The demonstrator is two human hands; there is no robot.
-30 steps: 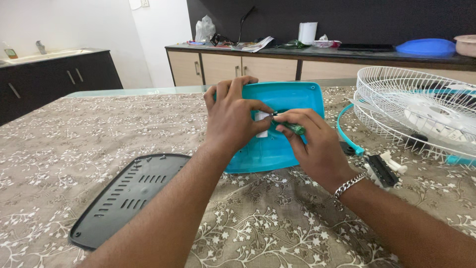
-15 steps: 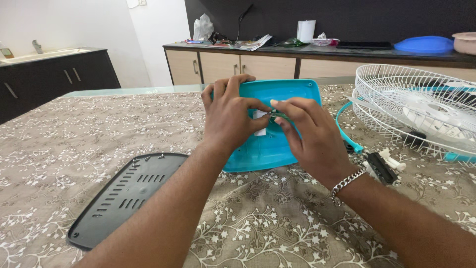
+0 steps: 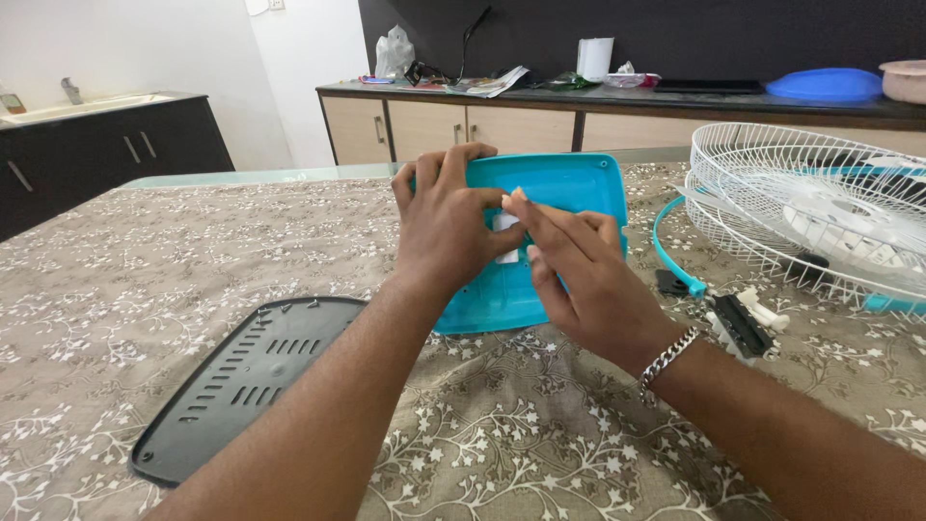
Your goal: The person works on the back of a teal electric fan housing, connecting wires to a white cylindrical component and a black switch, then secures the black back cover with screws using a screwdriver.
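Two hands are working on a teal plastic housing (image 3: 569,183) lying on the patterned tablecloth (image 3: 116,289): left hand (image 3: 446,227) gripping its top edge, right hand (image 3: 579,275) w/ fingertips pressing a small white label (image 3: 505,224) at centre. Black vented cover (image 3: 246,381) is lying left, white fan grille (image 3: 820,207) sitting right.

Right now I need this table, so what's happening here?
A person has both hands on a teal plastic cover lying on the table. The left hand grips its upper edge; the right hand fingers a small white part at its middle. A dark vented panel lies left, a white fan grille right.
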